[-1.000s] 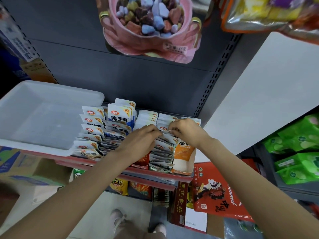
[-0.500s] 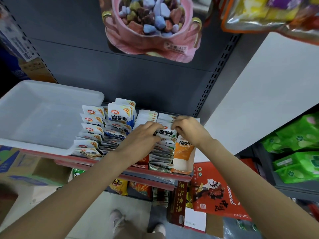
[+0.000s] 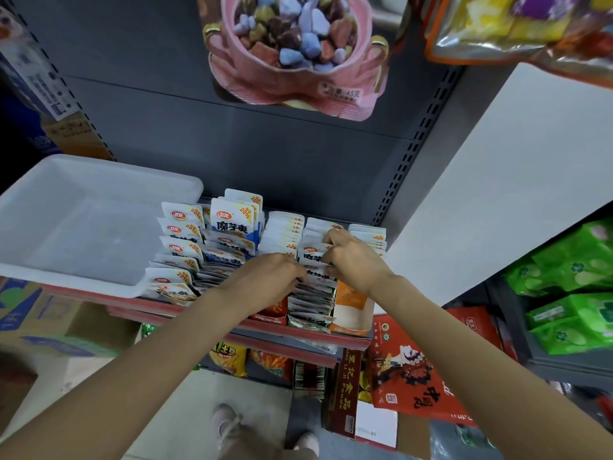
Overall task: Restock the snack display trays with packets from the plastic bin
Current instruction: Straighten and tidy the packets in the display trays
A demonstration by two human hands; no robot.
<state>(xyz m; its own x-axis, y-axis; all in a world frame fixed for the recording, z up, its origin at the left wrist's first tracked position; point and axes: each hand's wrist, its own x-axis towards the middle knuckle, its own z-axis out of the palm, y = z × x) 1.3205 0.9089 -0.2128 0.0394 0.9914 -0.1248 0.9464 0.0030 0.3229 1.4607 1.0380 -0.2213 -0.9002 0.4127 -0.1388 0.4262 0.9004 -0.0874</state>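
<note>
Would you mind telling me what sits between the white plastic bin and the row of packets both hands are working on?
In the head view, three packet rows stand between the plastic bin and the row both hands grip: two blue-and-white rows, then a white-topped one.

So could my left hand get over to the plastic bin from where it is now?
Probably yes. The left hand is on the packet rows, the plastic bin sits just to its left on the same shelf, open-topped, with only low packets between.

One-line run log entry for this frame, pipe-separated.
stage: tidying packets in tray | left hand: pressing white snack packet row | right hand: pinching white packet | translucent plastic bin: looks empty
</note>
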